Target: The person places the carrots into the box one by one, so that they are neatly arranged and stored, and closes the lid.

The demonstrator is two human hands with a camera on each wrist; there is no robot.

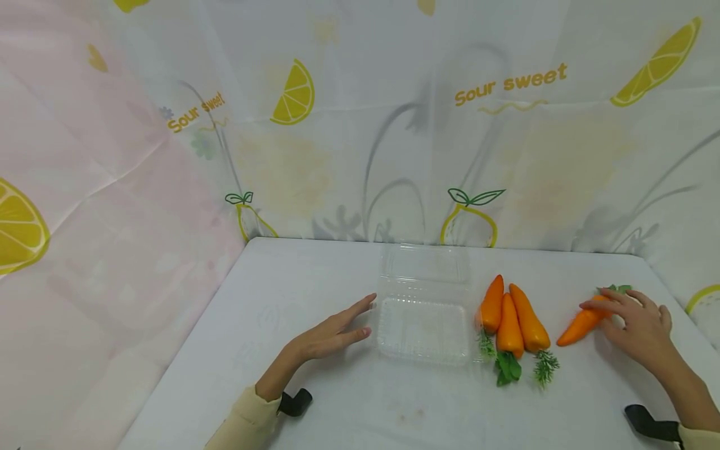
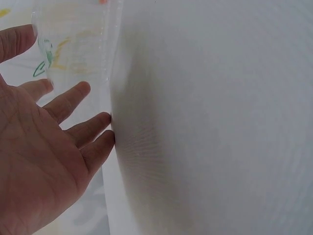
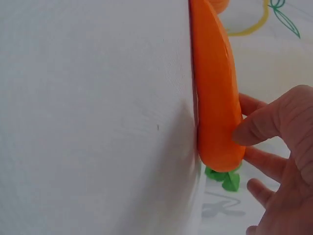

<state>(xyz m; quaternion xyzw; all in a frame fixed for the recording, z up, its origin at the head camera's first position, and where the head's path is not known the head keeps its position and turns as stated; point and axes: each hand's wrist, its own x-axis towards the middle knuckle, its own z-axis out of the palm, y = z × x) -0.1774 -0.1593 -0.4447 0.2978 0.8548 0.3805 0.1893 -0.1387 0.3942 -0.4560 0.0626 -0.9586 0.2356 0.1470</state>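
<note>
On the right side of the table lies an orange carrot (image 1: 583,326) with a green leafy top. My right hand (image 1: 642,325) pinches its thick end; in the right wrist view the thumb is on one side of the carrot (image 3: 216,93) and fingers are behind it. A clear plastic box (image 1: 423,330) stands in the middle, its hinged lid (image 1: 424,264) folded back towards the wall. Beside the box's left edge, my left hand (image 1: 332,333) has its fingers spread and holds nothing. The left wrist view shows its palm (image 2: 44,156) and fingertips close to the box's side (image 2: 73,44).
Between the box and my right hand lie several more carrots: one on the left (image 1: 492,306), one in the middle (image 1: 509,328) and one on the right (image 1: 529,317), green tops facing me. The white table (image 1: 270,312) meets a lemon-printed cloth (image 1: 349,156) behind.
</note>
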